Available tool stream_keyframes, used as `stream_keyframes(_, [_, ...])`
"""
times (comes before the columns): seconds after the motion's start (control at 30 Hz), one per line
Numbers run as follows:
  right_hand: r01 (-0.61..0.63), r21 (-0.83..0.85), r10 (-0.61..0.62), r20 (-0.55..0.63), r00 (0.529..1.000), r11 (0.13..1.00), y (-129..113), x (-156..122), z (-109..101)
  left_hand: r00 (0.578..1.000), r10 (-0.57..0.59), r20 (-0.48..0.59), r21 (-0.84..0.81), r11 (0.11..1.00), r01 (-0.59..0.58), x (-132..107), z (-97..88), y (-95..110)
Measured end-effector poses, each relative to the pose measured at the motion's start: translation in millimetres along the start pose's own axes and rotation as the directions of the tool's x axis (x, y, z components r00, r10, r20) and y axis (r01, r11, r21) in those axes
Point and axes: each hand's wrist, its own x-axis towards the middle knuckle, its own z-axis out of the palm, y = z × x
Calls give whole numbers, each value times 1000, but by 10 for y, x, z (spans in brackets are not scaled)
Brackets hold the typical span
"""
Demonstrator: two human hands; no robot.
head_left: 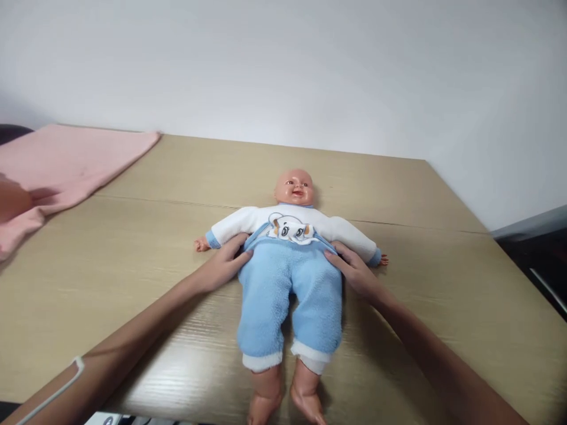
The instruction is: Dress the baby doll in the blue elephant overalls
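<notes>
A baby doll (297,188) lies on its back on the wooden table, its head at the far side and bare feet toward me. It wears a white top (241,221) with blue cuffs and an animal face on the chest, and fleecy blue trousers (266,295) with white hems. At the doll's waist on the left, my left hand (228,258) is closed on the edge of the trousers, thumb on top. My right hand (353,268) grips the opposite side of the waistband the same way. The fingers of both hands are partly hidden by the cloth.
A pink cloth (84,156) lies on the table's left end, with a rounded skin-toned thing (12,199) at the picture's edge. The wooden table (155,254) backs onto a pale wall (283,71). Something black (543,254) stands beyond the right edge.
</notes>
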Motion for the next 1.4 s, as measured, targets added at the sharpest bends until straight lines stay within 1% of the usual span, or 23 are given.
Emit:
stream_keyframes(0.07, [-29,120,40,-87,995,992,62,-53,75,1000,-15,-25,-69,998,13,-49,70,-42])
stream_keyframes(0.13, [-65,284,120,-183,976,957,93,-37,175,996,-71,-48,-276,960,55,-30,159,-67])
stream_keyframes(0.17, [-76,361,159,-208,965,930,101,-6,220,993,-109,-51,-405,911,79,2,205,-75])
stream_keyframes(0.27, [-92,474,209,-201,957,876,112,125,279,987,-162,-26,-665,739,104,144,309,-84])
stream_keyframes(0.37, [-93,459,188,-164,968,883,132,222,198,993,-118,-17,-694,717,73,261,313,-73])
stream_keyframes(0.5, [-50,376,78,-60,995,925,153,244,-35,993,-103,54,-653,749,113,295,203,-75])
stream_keyframes(0.6, [-11,316,13,-4,1000,949,88,239,-167,995,-88,43,-645,758,95,300,140,-94])
stream_keyframes(0.67, [46,207,-41,-29,999,977,-23,237,-182,998,-61,7,-640,767,51,317,136,-99])
stream_keyframes(0.7, [86,122,-77,-80,994,989,-103,237,-165,999,-47,-25,-628,778,21,325,145,-96])
stream_keyframes(0.77, [172,-107,-194,-255,947,979,-309,251,-91,992,-23,-124,-562,825,-51,333,179,-75])
stream_keyframes(0.83, [245,-371,-390,-389,835,895,-569,316,21,970,13,-244,-450,884,-126,321,226,-38])
stream_keyframes(0.87, [305,-480,-499,-351,793,822,-712,382,87,953,41,-299,-389,907,-161,309,250,-19])
stream_keyframes(0.93, [472,-551,-643,-164,748,689,-995,599,242,921,99,-378,-301,927,-223,277,293,10])
stream_keyframes(1.0, [563,-537,-656,24,755,629,-1239,927,431,882,151,-447,-248,926,-284,244,326,11])
stream_keyframes(1.03, [600,-516,-614,170,771,611,-1332,1121,538,862,175,-476,-224,924,-311,230,337,0])
stream_keyframes(1.07, [636,-500,-553,325,767,588,-1404,1322,652,843,201,-500,-195,921,-336,218,346,-17])
stream_keyframes(1.1, [672,-492,-485,466,740,553,-1453,1519,771,824,233,-517,-157,920,-359,207,352,-39])
stream_keyframes(1.17, [744,-465,-305,707,638,479,-1490,1864,1003,793,301,-529,-66,917,-393,189,359,-87])
stream_keyframes(1.2, [777,-425,-219,795,566,464,-1485,1994,1108,783,328,-529,-24,916,-401,182,360,-108])
stream_keyframes(1.27, [809,-382,-116,872,476,446,-1450,2146,1276,756,362,-545,48,914,-403,171,357,-141])
stream_keyframes(1.3, [821,-379,-107,881,461,426,-1428,2170,1331,742,372,-558,77,913,-401,167,354,-151])
stream_keyframes(1.33, [829,-390,-121,875,470,401,-1408,2163,1366,728,384,-568,103,911,-400,162,348,-156])
stream_keyframes(1.4, [829,-437,-192,833,519,348,-1384,2082,1374,711,417,-567,146,900,-412,150,335,-151])
